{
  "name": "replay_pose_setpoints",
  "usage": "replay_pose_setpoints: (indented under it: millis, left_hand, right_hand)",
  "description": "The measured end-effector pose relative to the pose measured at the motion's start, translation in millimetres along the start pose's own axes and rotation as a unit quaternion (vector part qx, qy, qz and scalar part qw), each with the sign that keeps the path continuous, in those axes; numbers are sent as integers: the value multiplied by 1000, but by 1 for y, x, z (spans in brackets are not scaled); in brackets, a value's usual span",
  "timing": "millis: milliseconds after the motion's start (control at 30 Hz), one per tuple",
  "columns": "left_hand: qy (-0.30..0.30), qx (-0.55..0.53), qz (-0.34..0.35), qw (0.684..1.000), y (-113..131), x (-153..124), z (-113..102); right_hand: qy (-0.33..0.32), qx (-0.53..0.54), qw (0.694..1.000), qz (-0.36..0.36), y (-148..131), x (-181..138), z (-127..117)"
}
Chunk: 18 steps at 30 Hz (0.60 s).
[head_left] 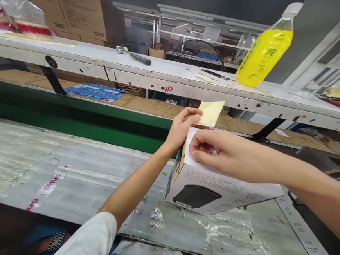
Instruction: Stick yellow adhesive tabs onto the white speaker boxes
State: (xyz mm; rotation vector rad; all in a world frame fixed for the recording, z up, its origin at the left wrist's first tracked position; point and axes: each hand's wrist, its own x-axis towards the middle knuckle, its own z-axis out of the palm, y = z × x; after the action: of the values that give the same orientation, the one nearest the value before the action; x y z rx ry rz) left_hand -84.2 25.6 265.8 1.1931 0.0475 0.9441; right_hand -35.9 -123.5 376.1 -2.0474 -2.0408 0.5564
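Here the left hand (183, 126) pinches a yellow slip (210, 113) at the far end of a white box (212, 186), which rests tilted on the foil-covered table (67, 166). The right hand (215, 150) presses closed fingertips against the box's top edge. A yellow bottle (266, 48) stands on the shelf (162, 74) above.

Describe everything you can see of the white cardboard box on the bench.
The white cardboard box is printed with a black appliance picture and grey small print. It rests tilted on the foil-covered bench. The left hand grips its far end, also pinching a yellow paper slip; the right hand presses its top face.
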Motion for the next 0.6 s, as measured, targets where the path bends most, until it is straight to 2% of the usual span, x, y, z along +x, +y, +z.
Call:
replay_pose_setpoints:
  millis: [133,300,400,600]
  left_hand:
    - [12,20,13,1000,0,-1,0]
    - [1,-18,-15,1000,-1,0,0]
    - [1,-24,-7,1000,-1,-1,0]
    - [45,-18,0,999,1,-3,1]
  right_hand:
    - [-4,-21,1000,2,0,2,1]
    - [57,-29,998,-15,5,0,14]
    - [86,-27,996,-15,7,0,19]
    - [65,-47,997,-10,6,8,8]
